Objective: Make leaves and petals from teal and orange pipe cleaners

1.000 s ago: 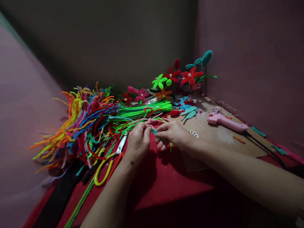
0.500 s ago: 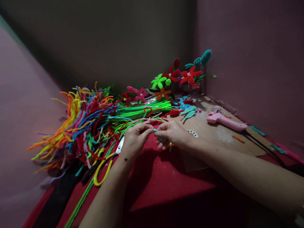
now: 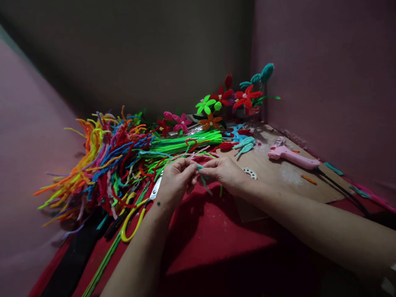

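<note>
Between my two hands is a teal pipe cleaner (image 3: 205,185), with a loose end hanging down below the fingers. My left hand (image 3: 178,175) pinches it from the left, thumb and forefinger closed. From the right, my right hand (image 3: 223,172) grips it with closed fingers, the fingertips almost touching those of the left. How the pipe cleaner is bent inside the fingers is hidden. Just left of my left wrist lie scissors (image 3: 133,222) with yellow handles. Behind the hands stretches a bundle of green pipe cleaners (image 3: 185,140).
A large heap of multicoloured pipe cleaners (image 3: 102,169) fills the left side. On the cardboard (image 3: 272,185) at right rests a pink glue gun (image 3: 293,156), its black cord trailing right. Fuzzy flowers (image 3: 244,98) stand at the back, with light-blue petals (image 3: 245,145) nearer.
The teal pipe cleaner now shows a strand hanging down that was tucked by the right palm before. My right hand's lower fingers have curled in, and both hands have moved slightly left.
</note>
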{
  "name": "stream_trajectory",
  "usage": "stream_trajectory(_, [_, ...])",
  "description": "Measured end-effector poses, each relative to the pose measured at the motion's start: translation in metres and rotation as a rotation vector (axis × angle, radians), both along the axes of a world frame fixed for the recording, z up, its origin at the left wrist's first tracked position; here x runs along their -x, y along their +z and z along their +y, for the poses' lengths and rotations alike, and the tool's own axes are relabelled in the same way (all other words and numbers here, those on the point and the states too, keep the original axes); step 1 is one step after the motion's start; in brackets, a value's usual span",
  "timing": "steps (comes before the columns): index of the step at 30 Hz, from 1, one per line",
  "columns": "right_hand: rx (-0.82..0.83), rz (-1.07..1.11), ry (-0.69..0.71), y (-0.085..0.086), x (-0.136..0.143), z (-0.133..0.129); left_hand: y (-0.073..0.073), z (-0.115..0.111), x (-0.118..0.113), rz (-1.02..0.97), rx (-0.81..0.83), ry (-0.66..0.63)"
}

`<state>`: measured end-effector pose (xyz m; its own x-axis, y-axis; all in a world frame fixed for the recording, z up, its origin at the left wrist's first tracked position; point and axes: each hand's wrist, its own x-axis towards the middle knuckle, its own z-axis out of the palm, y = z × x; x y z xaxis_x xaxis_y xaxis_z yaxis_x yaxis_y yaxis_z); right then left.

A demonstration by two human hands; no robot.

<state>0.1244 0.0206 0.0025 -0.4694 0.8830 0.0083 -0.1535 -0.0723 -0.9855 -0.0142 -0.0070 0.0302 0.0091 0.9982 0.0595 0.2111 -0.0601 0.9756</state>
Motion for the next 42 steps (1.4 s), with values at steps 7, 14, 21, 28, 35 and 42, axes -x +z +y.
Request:
stream_trajectory(7, [0.292,0.073,0.080,0.004,0.001,-0.004,-0.009,0.003,0.001,0.155,-0.182,0.051])
stream_trajectory(14, [0.249,0.008,0.107,0.007,0.000,-0.005,-0.006,0.004,0.005,0.083,-0.132,-0.030])
stream_trajectory(21, [0.121,-0.108,0.152,0.010,0.001,-0.009,-0.003,0.003,0.005,0.161,0.001,0.001])
stream_trajectory(28, [0.014,-0.320,0.124,0.009,0.003,-0.010,-0.007,0.003,0.003,0.677,-0.395,0.177])
stream_trajectory(35, [0.039,-0.283,0.064,0.006,0.003,-0.007,-0.004,0.002,0.005,0.166,0.000,-0.024])
stream_trajectory(42, [0.083,-0.229,0.137,0.005,0.004,-0.007,0.000,0.003,0.003,0.050,0.109,0.024])
